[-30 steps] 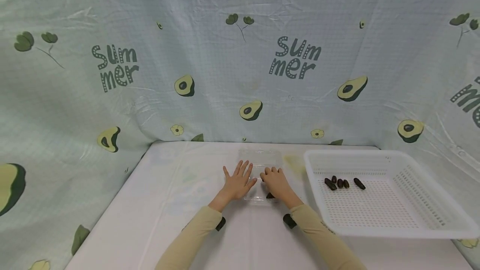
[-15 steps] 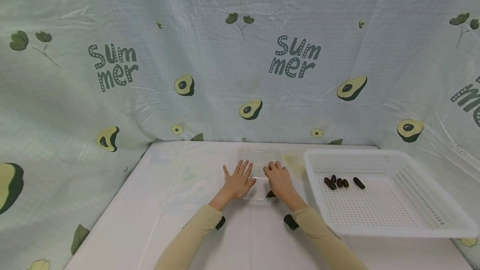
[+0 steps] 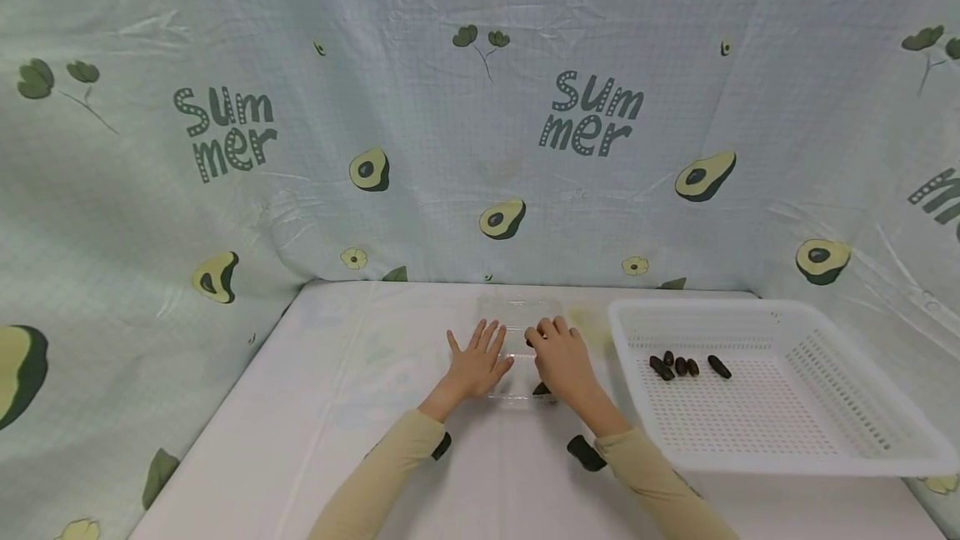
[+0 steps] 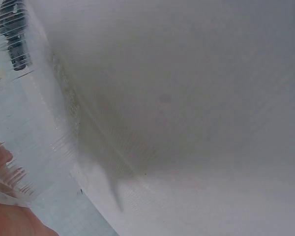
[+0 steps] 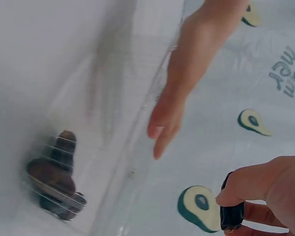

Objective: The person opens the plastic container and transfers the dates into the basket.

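My left hand [image 3: 474, 367] lies with spread fingers at the left side of a clear plastic box [image 3: 517, 369], whose transparent lid [image 3: 519, 312] lies folded back behind it. Over the box's right part, my right hand [image 3: 564, 363] pinches a dark, glossy oblong piece [image 5: 232, 216], date-like in look, between thumb and fingers. Several similar dark brown pieces [image 5: 54, 179] lie together in the near right corner of the box, seen through its wall in the right wrist view. From the head, my right hand and wrist partly cover them.
To the right stands a white perforated basket [image 3: 757, 423] holding several dark oblong and oval pieces [image 3: 681, 367]. A white cloth [image 3: 390, 473] covers the table. Behind it hangs a printed curtain [image 3: 427, 107] with avocado pictures.
My right hand has shifted rightward over the box, with the dark piece now showing at its fingertips. My left hand has stayed in place.
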Demonstrator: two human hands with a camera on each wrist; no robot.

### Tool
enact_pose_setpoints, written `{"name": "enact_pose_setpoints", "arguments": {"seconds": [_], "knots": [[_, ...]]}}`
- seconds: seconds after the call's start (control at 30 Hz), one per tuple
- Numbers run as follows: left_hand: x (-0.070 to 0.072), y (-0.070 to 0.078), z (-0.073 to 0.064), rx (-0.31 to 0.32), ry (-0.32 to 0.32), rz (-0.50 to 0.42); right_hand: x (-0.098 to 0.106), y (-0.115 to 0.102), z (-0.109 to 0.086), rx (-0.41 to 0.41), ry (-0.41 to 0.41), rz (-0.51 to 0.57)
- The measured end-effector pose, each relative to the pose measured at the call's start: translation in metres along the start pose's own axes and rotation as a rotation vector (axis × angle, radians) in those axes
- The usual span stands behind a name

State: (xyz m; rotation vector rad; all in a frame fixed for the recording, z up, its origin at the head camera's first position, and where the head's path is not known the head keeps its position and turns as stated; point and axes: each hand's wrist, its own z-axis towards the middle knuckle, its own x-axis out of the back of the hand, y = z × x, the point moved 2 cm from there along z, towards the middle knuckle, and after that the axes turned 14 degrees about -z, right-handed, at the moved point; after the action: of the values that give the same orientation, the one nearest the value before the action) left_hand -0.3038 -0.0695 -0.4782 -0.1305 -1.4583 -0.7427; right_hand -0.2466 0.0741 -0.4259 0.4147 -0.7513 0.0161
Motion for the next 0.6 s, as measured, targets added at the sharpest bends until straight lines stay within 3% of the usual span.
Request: {"name": "enact_pose_setpoints", "arguments": {"seconds": [0.33,0.6], "knots": [[-0.001,-0.001,0.002,0.011,-0.013,0.0,0.035,0.015,0.003,0.026,0.082,0.016],[0.0,-0.001,0.001,-0.001,-0.001,-0.006,0.052,0.047,0.0,0.044,0.068,0.015]]}}
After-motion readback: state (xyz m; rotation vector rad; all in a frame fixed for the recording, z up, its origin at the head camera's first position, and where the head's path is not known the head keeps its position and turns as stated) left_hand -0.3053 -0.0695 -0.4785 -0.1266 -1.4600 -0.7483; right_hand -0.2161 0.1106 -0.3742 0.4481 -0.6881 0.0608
